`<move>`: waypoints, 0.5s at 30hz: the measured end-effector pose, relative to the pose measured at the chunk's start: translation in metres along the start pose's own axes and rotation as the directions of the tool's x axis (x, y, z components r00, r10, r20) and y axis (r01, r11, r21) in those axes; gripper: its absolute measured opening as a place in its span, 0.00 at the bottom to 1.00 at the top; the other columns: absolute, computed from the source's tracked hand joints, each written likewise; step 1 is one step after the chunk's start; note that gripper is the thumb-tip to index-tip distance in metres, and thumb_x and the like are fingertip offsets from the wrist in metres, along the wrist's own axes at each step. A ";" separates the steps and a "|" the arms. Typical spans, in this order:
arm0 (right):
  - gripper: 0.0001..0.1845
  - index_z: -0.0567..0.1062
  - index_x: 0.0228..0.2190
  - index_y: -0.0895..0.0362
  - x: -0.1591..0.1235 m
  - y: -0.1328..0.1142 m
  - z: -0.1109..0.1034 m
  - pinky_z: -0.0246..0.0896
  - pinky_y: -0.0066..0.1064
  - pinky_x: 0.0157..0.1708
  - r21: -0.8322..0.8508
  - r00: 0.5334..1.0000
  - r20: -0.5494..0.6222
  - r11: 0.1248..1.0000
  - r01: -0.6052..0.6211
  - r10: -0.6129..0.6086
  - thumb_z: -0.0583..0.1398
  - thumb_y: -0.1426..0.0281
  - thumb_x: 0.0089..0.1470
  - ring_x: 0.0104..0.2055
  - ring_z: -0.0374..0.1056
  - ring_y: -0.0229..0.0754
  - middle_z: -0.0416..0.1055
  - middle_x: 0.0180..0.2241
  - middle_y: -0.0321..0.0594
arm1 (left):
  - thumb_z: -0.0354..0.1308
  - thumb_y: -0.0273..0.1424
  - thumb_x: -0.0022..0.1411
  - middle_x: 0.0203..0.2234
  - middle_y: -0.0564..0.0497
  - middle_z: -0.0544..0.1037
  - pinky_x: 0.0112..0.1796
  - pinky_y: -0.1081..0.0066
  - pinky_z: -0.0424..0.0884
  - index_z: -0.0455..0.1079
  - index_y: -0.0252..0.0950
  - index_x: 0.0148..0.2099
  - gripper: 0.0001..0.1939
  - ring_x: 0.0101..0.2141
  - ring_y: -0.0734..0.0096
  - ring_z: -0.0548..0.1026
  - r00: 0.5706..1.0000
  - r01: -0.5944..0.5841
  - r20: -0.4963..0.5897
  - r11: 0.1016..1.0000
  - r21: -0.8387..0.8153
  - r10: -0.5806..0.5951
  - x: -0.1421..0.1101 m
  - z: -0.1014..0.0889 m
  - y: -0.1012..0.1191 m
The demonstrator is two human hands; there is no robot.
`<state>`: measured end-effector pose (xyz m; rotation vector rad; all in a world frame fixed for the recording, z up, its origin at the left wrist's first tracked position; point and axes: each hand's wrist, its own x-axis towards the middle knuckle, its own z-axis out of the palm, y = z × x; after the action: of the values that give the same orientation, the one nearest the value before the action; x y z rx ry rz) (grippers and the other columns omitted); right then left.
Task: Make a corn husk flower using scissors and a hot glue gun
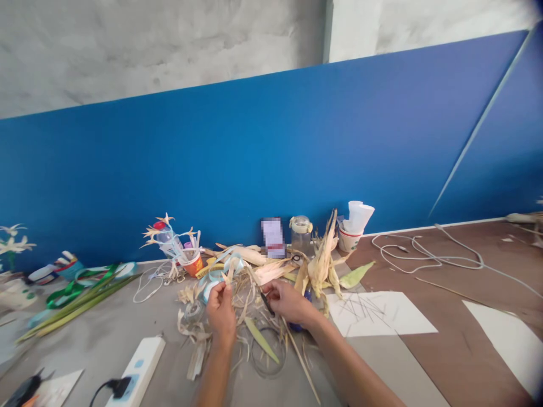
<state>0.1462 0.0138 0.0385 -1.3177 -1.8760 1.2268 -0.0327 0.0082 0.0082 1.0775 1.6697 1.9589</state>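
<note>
My left hand [221, 311] is raised over the table with thumb and fingers pinched on a small pale piece of corn husk [228, 277]. To its right, the fingers of my right hand [286, 301] are closed around a slim dark tool [267, 304]; its exact kind is hard to make out. Dried husk strips and scraps [244, 285] lie heaped around and behind both hands. Below them on the table are a green leaf piece [262, 340] and a coil of thin wire [268, 370]. A pale blue ribbon [216, 271] loops behind my left hand.
Behind stand a bundle of husks [322, 263], a lidded jar [301, 234], a phone [274, 237] and a paper cup [350, 238]. Thin sticks lie on white paper [407, 316] at right. A power strip [139, 367] sits front left, green leaves [80, 305] beyond it.
</note>
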 end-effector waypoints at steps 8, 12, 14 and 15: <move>0.15 0.73 0.29 0.62 -0.010 -0.017 -0.008 0.51 0.25 0.28 0.672 0.964 0.227 0.739 -0.050 -0.141 0.65 0.68 0.35 0.24 0.59 0.32 0.66 0.20 0.31 | 0.59 0.42 0.49 0.28 0.50 0.74 0.39 0.66 0.64 0.69 0.35 0.34 0.15 0.32 0.66 0.70 0.999 0.046 0.030 0.998 -0.051 -0.044 -0.001 0.001 -0.001; 0.19 0.73 0.32 0.62 -0.015 -0.027 -0.014 0.49 0.25 0.27 0.689 0.970 0.194 0.724 -0.027 -0.148 0.64 0.62 0.39 0.23 0.57 0.32 0.65 0.18 0.32 | 0.59 0.42 0.48 0.28 0.50 0.74 0.38 0.66 0.64 0.69 0.35 0.33 0.15 0.32 0.66 0.70 0.997 0.062 0.042 0.997 -0.052 -0.059 -0.001 0.001 0.000; 0.19 0.73 0.35 0.61 -0.016 -0.030 -0.017 0.49 0.25 0.27 0.662 0.982 0.143 0.749 -0.006 -0.119 0.62 0.61 0.41 0.22 0.56 0.32 0.63 0.19 0.30 | 0.60 0.41 0.47 0.27 0.51 0.73 0.38 0.66 0.65 0.69 0.35 0.33 0.15 0.32 0.66 0.70 0.996 0.072 0.053 0.996 -0.054 -0.069 -0.001 0.002 0.001; 0.19 0.73 0.36 0.60 -0.017 -0.031 -0.019 0.49 0.25 0.27 0.633 0.986 0.116 0.774 0.016 -0.115 0.61 0.62 0.42 0.23 0.56 0.31 0.63 0.20 0.30 | 0.60 0.41 0.47 0.27 0.51 0.73 0.37 0.67 0.65 0.69 0.35 0.33 0.15 0.32 0.66 0.70 0.996 0.078 0.059 0.995 -0.057 -0.074 -0.002 0.002 0.002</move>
<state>0.1542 0.0019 0.0761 -0.7946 -1.3743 1.7533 -0.0297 0.0082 0.0092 1.0226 1.5890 1.9005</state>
